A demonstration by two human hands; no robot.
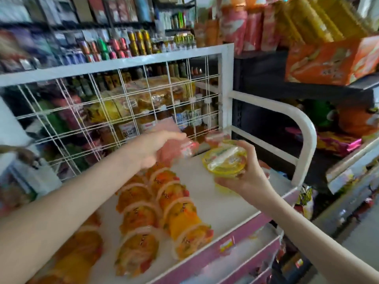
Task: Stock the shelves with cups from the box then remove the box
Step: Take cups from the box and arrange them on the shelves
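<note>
Centre frame: left hand [155, 149] fingers curled around a blurred pink cup [180, 149]; right hand [244, 173] fingers wrapped around a yellow jelly cup [224, 160] above the white shelf [225, 206].

One head-worn wide-angle view, looking forward and down, close over the white shelf [231, 199]. Wire grid panel [114, 111] at 12 o'clock, shop racks blurred beyond; forearms enter from 7 and 5 o'clock.

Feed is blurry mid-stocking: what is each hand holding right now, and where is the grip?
Right hand holds a yellow jelly cup, grip around its side wall from below. Left hand holds a pink cup; blur hides exactly where.
</note>
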